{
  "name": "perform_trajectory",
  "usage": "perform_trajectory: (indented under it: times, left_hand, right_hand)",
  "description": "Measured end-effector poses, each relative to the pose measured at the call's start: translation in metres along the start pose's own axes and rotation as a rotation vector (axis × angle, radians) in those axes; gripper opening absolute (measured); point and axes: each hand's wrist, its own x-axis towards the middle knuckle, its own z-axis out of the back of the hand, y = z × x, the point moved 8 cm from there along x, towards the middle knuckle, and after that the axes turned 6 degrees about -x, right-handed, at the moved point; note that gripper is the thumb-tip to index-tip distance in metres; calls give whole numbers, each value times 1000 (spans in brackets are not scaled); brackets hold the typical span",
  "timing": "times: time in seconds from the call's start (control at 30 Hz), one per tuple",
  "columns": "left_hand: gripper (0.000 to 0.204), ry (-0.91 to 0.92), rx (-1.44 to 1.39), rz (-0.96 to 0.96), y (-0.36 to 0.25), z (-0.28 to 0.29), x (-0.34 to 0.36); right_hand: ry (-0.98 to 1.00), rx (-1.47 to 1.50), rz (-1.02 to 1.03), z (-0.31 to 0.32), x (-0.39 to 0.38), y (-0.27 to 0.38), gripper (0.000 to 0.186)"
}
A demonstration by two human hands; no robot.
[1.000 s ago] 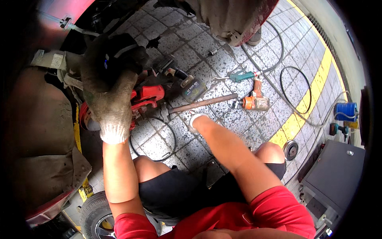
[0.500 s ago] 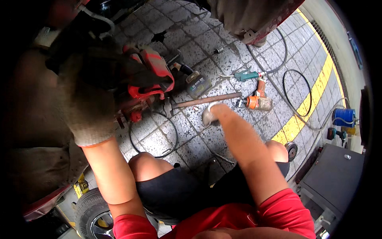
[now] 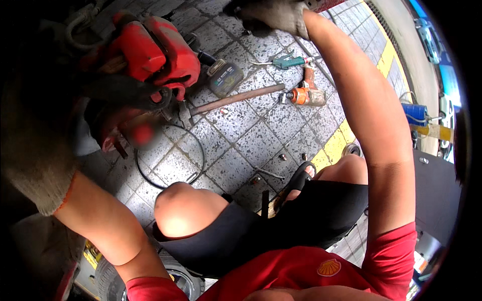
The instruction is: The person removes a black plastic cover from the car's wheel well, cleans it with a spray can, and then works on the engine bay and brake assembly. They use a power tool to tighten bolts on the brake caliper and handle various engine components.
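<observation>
My left hand (image 3: 47, 145) wears a dirty pale work glove with a dark palm. Its dark fingers lie across a red, dusty brake caliper (image 3: 178, 60) at the left and seem closed on it, though shadow hides most of the grip. At the top edge, beneath the vehicle, my right hand (image 3: 276, 16) is in a matching glove with the arm stretched far forward. Its fingers are dark and partly cut off, so what they touch is hidden. A wooden-handled hammer (image 3: 241, 99) lies on the tiles, its head beside the caliper.
Beyond the hammer lie a cordless tool's battery (image 3: 224, 79), a teal air blow gun (image 3: 289, 61) and an orange impact wrench (image 3: 309, 95). Nearer are a black cable loop (image 3: 202, 163), a slim spanner (image 3: 270, 173) and small metal pieces (image 3: 282, 157). A wheel (image 3: 108, 278) stands lower left.
My right hand has swung from beside the hammer handle up to the top edge. The view has shifted, and my left hand stays at the caliper.
</observation>
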Motion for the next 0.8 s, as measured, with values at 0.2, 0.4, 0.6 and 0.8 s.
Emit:
perform_trajectory:
  times: [0.2, 0.4, 0.6, 0.8]
  left_hand:
    - [67, -116, -464, 132, -7, 15, 6]
    - [68, -62, -9, 77, 36, 3, -17]
    - [57, -56, -40, 59, 48, -18, -42]
    - [54, 179, 410, -218, -4, -22, -21]
  right_hand:
    - [-498, 548, -107, 69, 61, 48, 23]
    - [-701, 552, -112, 89, 151, 28, 21]
    - [-637, 815, 100, 102, 186, 27, 10]
    - [-571, 1064, 156, 88, 187, 8, 16]
